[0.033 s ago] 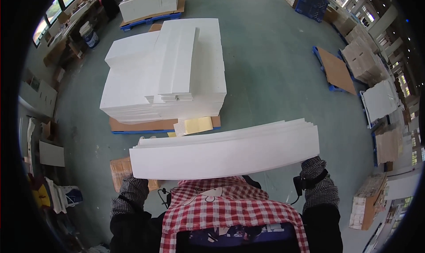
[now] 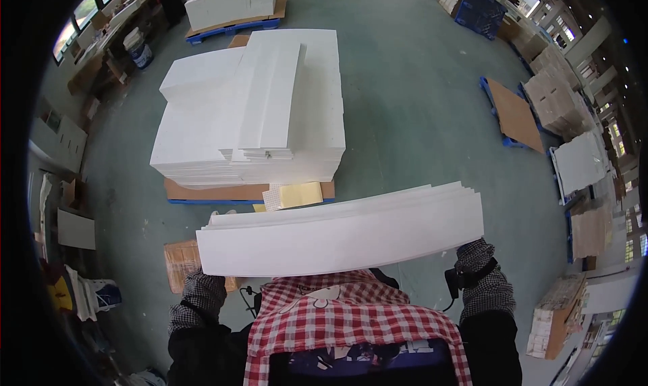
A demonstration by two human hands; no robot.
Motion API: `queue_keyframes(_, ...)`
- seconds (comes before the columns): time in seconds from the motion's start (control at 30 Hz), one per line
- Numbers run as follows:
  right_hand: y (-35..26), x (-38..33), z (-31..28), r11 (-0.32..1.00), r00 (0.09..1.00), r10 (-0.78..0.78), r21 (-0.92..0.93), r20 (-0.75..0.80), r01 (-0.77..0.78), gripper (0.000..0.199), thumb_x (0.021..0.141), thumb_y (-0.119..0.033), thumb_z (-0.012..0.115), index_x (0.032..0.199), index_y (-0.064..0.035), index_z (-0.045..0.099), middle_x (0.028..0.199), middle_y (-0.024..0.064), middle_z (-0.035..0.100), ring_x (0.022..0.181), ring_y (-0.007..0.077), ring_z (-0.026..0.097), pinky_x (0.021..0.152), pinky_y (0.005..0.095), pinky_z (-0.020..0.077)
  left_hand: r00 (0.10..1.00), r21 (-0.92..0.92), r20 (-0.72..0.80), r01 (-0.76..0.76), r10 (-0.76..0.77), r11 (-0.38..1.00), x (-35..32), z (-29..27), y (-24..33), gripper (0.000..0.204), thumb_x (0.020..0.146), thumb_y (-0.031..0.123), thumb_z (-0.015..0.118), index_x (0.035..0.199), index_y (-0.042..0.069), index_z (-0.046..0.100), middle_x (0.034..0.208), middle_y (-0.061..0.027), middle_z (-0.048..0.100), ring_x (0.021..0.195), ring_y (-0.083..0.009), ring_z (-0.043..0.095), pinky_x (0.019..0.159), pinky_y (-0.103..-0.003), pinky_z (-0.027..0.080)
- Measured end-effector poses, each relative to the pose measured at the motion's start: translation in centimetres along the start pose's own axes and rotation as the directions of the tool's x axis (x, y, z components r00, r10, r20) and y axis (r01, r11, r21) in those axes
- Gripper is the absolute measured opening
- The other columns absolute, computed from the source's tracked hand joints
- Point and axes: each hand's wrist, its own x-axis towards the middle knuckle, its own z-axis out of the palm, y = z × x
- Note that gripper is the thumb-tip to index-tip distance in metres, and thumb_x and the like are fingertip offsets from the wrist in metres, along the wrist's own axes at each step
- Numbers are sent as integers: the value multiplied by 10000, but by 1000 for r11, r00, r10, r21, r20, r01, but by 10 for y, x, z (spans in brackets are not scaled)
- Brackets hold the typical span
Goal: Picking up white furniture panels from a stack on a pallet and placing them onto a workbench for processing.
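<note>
A long stack of white sheets (image 2: 341, 241), like paper or thin board, is held level across my front and droops slightly at the ends. My left hand (image 2: 204, 286), by a black-and-white checked sleeve, grips the stack's left end from below. At the right end my right hand (image 2: 475, 251), with the same checked covering, holds the lower edge. The fingers of both hands are mostly hidden under the sheets. Beyond it stands a large pile of white sheets (image 2: 196, 133) on a pallet, with a narrower stack (image 2: 270, 109) lying on top.
A yellow pad (image 2: 301, 194) lies on the pallet's near edge (image 2: 202, 191). Below left is a brown taped carton (image 2: 181, 261) on the floor. Another loaded pallet (image 2: 233, 28) stands at the back. Along the right are a board-topped pallet (image 2: 513, 112) and several stacks.
The view has shifted very slightly, and the held stack's left end sits a little lower in the picture. Both hands keep their hold.
</note>
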Motion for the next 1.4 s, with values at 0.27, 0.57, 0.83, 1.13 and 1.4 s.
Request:
queue_keyframes(0.27,-6,271,-20,984,925,-177,32,337,176,574,967,-372,508,1411,-58,327,1404,134,409,1286,247,423,1074,400,358,890,143,-433,-91,145,986,77,61,-41,331,988,453,422,887,144,483,861,-7,523,872,-147,538,791,-344,482)
queue_keyframes(0.57,-89,532,27,560,586,-332,-346,739,753,505,912,-366,565,1318,-80,470,1339,147,485,1229,274,483,1006,423,418,790,-341,-488,-564,371,752,135,68,-158,265,985,392,484,885,150,450,775,50,462,793,-77,495,713,-271,465)
queue_keyframes(0.83,-144,696,110,335,290,-210,-210,934,919,504,914,-366,561,1322,-85,468,1345,139,483,1232,269,481,1003,420,420,642,-473,-604,-766,473,435,222,162,-218,314,990,414,449,1016,105,504,929,-15,532,870,-128,549,742,-308,513)
queue_keyframes(1.13,-158,795,164,197,156,-120,-131,980,972,503,917,-367,557,1327,-90,465,1351,130,481,1235,264,478,1001,417,422,244,-82,-957,-746,157,661,304,146,-250,336,998,403,436,1066,86,523,919,-43,546,863,-166,563,764,-330,503)
queue_keyframes(1.4,-148,807,197,152,165,-93,-150,982,977,502,920,-368,554,1331,-95,462,1356,121,479,1238,260,476,999,414,424,449,-566,-352,-801,822,195,300,88,-287,531,1002,465,350,1297,35,447,1251,-147,531,1122,-239,536,932,-375,471)
